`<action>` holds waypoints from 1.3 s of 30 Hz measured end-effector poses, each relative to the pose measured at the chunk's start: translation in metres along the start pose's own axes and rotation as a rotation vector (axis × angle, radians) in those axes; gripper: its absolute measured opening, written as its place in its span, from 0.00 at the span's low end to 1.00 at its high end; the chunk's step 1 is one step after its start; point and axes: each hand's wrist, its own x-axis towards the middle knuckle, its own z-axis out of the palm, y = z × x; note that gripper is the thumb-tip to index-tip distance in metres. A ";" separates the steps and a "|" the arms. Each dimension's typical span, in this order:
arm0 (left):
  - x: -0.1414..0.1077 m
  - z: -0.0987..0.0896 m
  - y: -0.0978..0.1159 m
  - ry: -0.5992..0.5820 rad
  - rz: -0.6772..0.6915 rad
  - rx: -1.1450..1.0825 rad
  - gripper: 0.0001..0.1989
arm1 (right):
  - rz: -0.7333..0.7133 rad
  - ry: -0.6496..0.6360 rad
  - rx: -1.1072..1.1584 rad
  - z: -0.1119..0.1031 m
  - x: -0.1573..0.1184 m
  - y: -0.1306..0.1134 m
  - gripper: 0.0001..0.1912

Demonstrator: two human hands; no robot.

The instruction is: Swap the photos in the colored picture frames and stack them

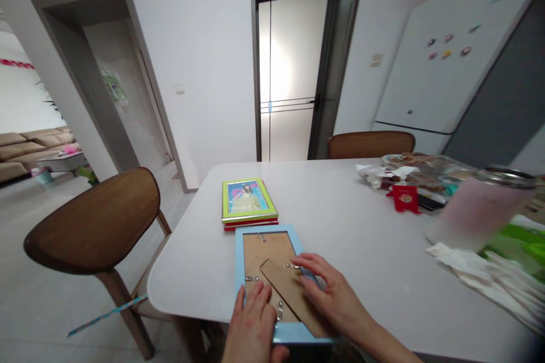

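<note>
The left hand (251,320), fingers loosely spread, rests at seven o'clock on a light-blue picture frame (239,255) lying back up on the white table (340,215), its easel leg (279,286) aslant. The right hand (330,289) curves over the frame's three o'clock side, thumb and forefinger apart beside a metal clip (292,266). Just beyond, toward twelve, a lime-green picture frame (249,201) lies face up. Farther off, at one o'clock, stands a wooden chair (370,144).

The blue frame (239,258) looks smooth and plastic, its backing board (275,247) matt brown fibreboard with shiny metal clips (252,278); smooth white counter (323,210); satiny wooden chair back (93,221), left.
</note>
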 end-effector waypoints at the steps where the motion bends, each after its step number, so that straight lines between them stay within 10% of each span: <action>1: 0.001 0.005 0.000 0.039 0.004 -0.012 0.17 | 0.088 0.076 0.062 -0.004 0.000 0.006 0.15; 7: 0.001 0.006 0.005 0.345 0.110 -0.340 0.08 | 0.485 0.247 0.613 -0.007 -0.013 0.017 0.23; 12: 0.012 0.002 0.036 0.423 0.014 -0.971 0.16 | 0.564 0.025 1.088 0.026 -0.022 -0.020 0.26; 16: 0.023 0.000 0.055 0.430 -0.041 -1.171 0.25 | 0.529 0.173 1.279 0.032 -0.018 -0.036 0.31; 22: 0.051 -0.020 0.048 0.505 -0.167 -1.384 0.30 | 0.562 0.334 0.846 -0.035 -0.002 0.010 0.37; 28: 0.092 0.020 0.055 0.246 -0.150 -1.257 0.19 | 0.510 0.248 0.010 -0.113 0.030 0.077 0.27; 39: 0.110 0.050 0.042 0.259 -0.234 -1.004 0.23 | 0.390 0.249 -0.483 -0.125 0.041 0.092 0.16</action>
